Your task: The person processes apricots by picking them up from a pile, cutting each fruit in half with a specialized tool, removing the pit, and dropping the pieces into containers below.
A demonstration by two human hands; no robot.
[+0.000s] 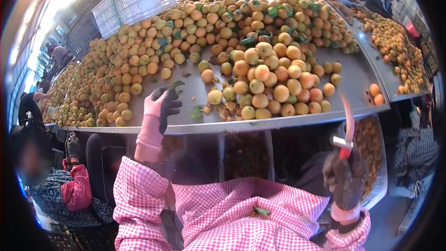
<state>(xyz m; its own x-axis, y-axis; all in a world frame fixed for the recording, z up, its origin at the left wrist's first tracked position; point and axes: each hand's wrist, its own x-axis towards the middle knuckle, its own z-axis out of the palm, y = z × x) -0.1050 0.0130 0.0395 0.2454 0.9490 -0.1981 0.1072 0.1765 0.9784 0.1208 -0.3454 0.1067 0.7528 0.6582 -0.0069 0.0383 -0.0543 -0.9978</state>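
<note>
My left hand (165, 105), in a pink and dark grey glove, hovers over the metal sorting table (186, 129) near its front edge. Its fingers are loosely bent and a little apart, with nothing visible in them. Close by lie a loose green leaf (197, 111) and scattered bits. To its right rises a heap of round yellow-orange fruit (271, 77). My right hand (346, 176), in a dark glove, is closed around a curved knife (345, 146) with a red handle. The blade points up, blurred, near the table's front right corner.
A larger bank of fruit (190, 25) spreads along the back and left. A white plastic crate (134, 3) stands at the back left. Below the table at right is a crate of fruit (370, 151). Two fruits (376, 94) lie near the right corner. Other people work around the tables.
</note>
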